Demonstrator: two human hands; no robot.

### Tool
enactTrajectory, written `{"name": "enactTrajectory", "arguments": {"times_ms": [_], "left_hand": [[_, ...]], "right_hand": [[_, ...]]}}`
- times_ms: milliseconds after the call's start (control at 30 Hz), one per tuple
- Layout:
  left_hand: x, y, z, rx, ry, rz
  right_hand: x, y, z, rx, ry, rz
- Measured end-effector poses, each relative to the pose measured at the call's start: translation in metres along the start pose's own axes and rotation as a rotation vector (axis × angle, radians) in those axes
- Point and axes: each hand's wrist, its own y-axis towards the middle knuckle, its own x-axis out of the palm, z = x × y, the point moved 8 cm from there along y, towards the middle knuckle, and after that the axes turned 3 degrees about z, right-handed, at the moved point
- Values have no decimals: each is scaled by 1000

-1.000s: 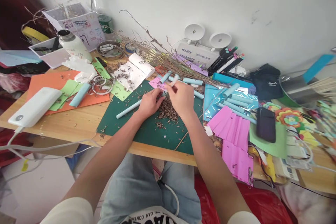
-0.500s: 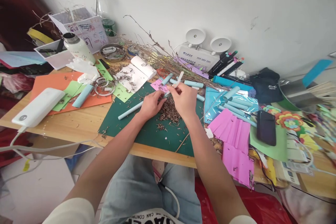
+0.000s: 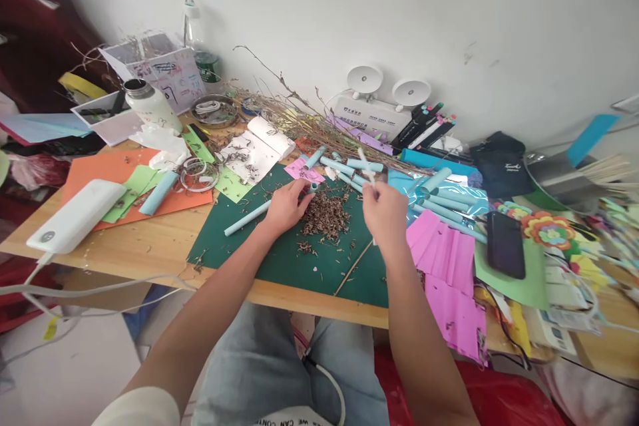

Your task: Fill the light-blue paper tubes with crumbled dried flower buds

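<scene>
My left hand is closed around a pale blue paper tube, whose round open end shows at my fingertips. A blue tube length sticks out on the hand's other side; the hand hides whether both are one tube. My right hand, raised over the mat's right part, pinches a thin white stick-like thing, its exact kind blurred. Between my hands lies a heap of dry brown plant bits on the dark green mat. A thin brown stem rests near the mat's front edge.
More blue tubes lie behind the heap and on a shiny blue packet. Pink folded paper and a dark phone-like device are at right. Dry twigs stretch along the back. A white power bank sits left.
My right hand has moved right, away from the tube end, with the white stick-like thing. My left hand has stayed almost in place, and the tube's open end now shows more plainly.
</scene>
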Motion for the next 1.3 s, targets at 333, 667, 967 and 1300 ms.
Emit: {"name": "enactTrajectory", "arguments": {"times_ms": [333, 667, 967, 1300], "left_hand": [[0, 2, -2, -10, 9, 7], [0, 1, 0, 2, 22, 4], [1, 1, 0, 0, 12, 1], [1, 2, 1, 11, 13, 8]], "right_hand": [[39, -41, 47, 299, -332, -278], [42, -35, 48, 285, -366, -290], [72, -4, 27, 113, -280, -276], [84, 1, 24, -74, -95, -166]]}}
